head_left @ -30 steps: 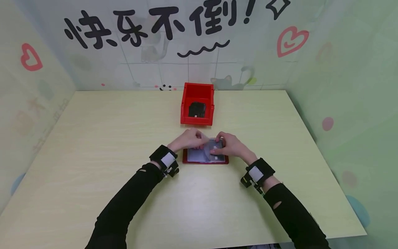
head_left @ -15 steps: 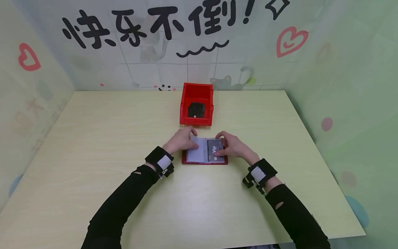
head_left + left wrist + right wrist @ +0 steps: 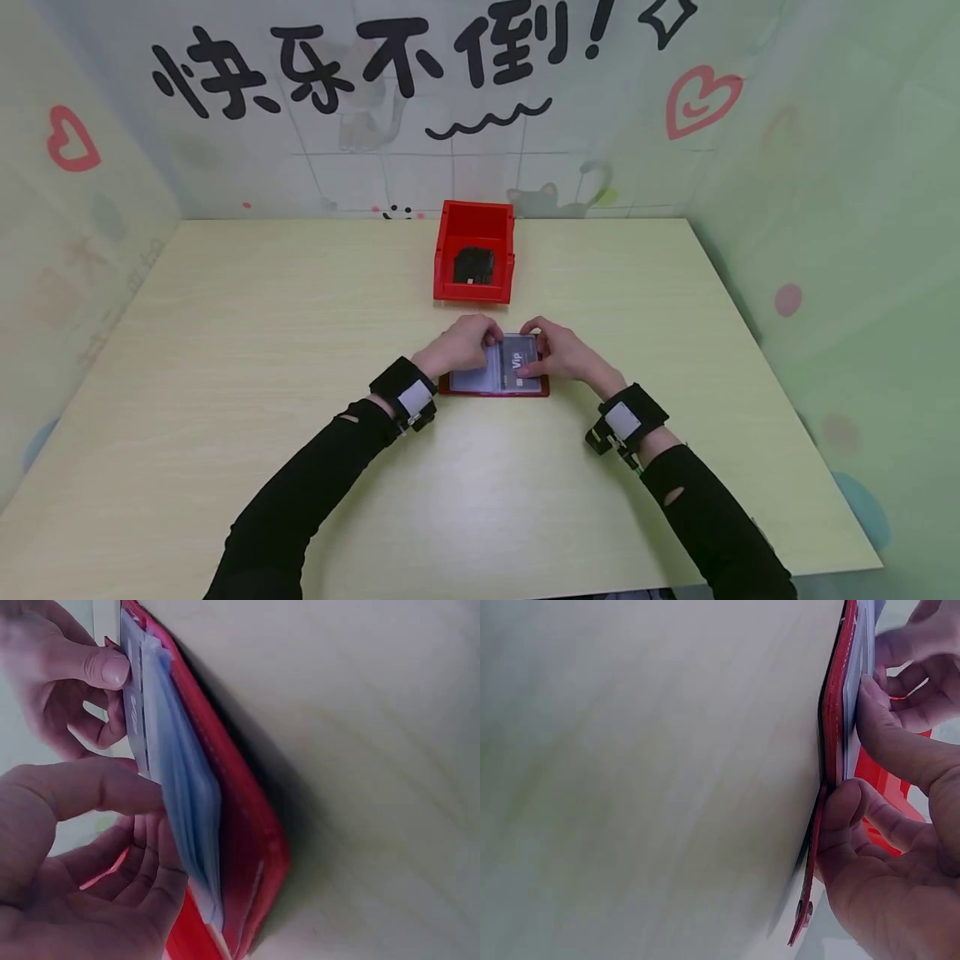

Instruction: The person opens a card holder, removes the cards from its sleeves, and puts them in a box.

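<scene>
A red card holder (image 3: 446,386) lies spread on the table, its clear sleeves (image 3: 184,795) fanned slightly on the left half. A grey card marked "Vip" (image 3: 517,354) sits in the right-hand sleeve. Over the left half is my left hand (image 3: 465,343), fingers loosely bent and thumb touching the sleeves; a gap shows between thumb and fingers in the left wrist view. My right hand (image 3: 566,358) grips the holder's right side, thumb on the card sleeve and fingers at the edge. In the right wrist view, a red strap with a snap (image 3: 804,911) sticks out beside the fingers.
A red plastic bin (image 3: 474,292) stands behind the card holder, with a dark item (image 3: 474,265) inside. The pale wooden table (image 3: 300,292) extends to both sides. Printed wall panels (image 3: 810,208) border its back and sides.
My left hand turned a sleeve over to the left and spread its fingers, then moved back right toward the holder's middle. The Vip card came into plain view. My right hand kept its grip.
</scene>
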Motion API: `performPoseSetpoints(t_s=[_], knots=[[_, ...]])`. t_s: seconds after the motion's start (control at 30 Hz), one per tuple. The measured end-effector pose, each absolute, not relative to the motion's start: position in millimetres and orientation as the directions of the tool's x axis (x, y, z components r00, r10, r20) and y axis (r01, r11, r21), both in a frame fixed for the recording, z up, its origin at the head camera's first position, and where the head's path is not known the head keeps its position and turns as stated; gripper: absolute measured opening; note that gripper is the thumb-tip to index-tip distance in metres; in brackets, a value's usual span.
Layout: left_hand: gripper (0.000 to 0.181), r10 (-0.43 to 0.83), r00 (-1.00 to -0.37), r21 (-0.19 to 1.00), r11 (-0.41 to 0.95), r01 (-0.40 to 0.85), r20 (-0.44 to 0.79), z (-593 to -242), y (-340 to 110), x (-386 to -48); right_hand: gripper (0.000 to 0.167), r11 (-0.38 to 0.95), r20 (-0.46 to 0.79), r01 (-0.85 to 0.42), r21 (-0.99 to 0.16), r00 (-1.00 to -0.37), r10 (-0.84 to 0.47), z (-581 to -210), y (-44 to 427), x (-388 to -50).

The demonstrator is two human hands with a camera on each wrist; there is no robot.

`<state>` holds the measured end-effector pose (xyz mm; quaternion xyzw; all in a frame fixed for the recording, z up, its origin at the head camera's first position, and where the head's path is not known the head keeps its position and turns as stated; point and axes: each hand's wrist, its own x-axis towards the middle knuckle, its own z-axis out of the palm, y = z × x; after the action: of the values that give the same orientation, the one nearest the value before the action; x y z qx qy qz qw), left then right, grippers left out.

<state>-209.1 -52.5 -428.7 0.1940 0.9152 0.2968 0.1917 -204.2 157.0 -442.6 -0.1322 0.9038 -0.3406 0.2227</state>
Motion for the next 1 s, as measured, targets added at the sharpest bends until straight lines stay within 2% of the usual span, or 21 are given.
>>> performPoseSetpoints(t_s=[0.27, 0.73, 1.0], knots=[[0.031, 0.373, -0.9, 0.671, 0.729, 0.134, -0.225, -434.0, -51.5, -212.4, 0.063, 0.729, -0.304, -0.082, -0.679, -0.873, -0.382, -442.6, 156.1, -202.1], [0.03, 0.348, -0.902, 0.688, 0.721, 0.083, -0.256, -431.8, -48.4, -214.6, 0.064, 0.732, -0.307, -0.068, -0.678, -0.879, -0.366, -443.3, 156.4, -201.7], [0.031, 0.33, -0.892, 0.733, 0.68, -0.001, -0.308, -431.4, -50.0, -215.6, 0.064, 0.725, -0.3, -0.073, -0.685, -0.879, -0.371, -445.6, 157.0, -202.4]])
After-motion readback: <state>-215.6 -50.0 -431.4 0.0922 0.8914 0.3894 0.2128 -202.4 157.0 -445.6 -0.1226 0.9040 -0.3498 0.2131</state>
